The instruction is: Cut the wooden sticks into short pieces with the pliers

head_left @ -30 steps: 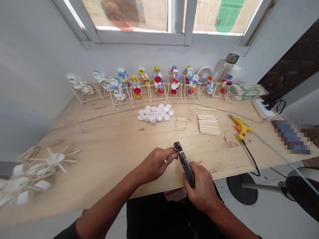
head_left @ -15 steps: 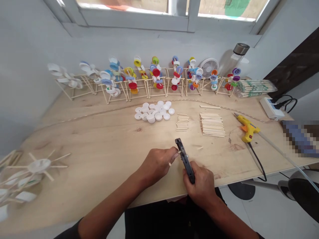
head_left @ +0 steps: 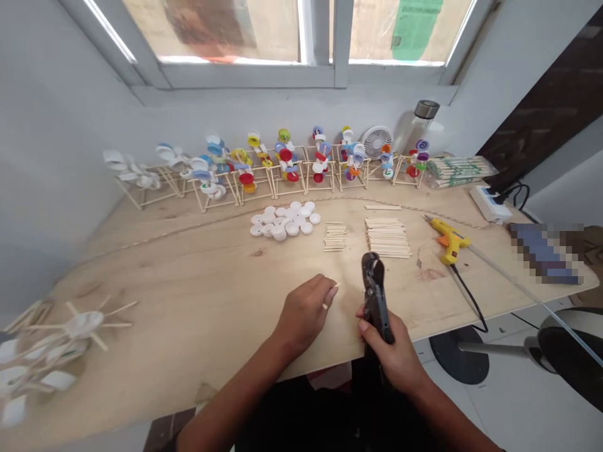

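Note:
My left hand [head_left: 306, 307] is closed around a short thin wooden stick [head_left: 325, 306], with a tip poking out past the thumb and another bit below. In my right hand [head_left: 393, 342] is a black pliers-like hand tool [head_left: 375, 295], its head pointing away from me. The tool's jaws are clear of the stick, a hand's width to its right. Beyond my hands lie a small pile of short sticks [head_left: 335, 238] and a larger pile of longer sticks [head_left: 387, 238]. White bottle caps [head_left: 285, 221] cluster to their left.
A yellow glue gun [head_left: 450, 240] lies right, its cord running over the table edge. Behind stands a row of stick frames with coloured cap wheels [head_left: 287, 157]. A spoked cap wheel [head_left: 85, 323] sits far left. A power strip [head_left: 490, 204] and small fan [head_left: 377, 141] are at the back.
The black tool has moved right, away from the stick in my left hand, and turned more upright. The view has shifted slightly. My left hand still grips the stick.

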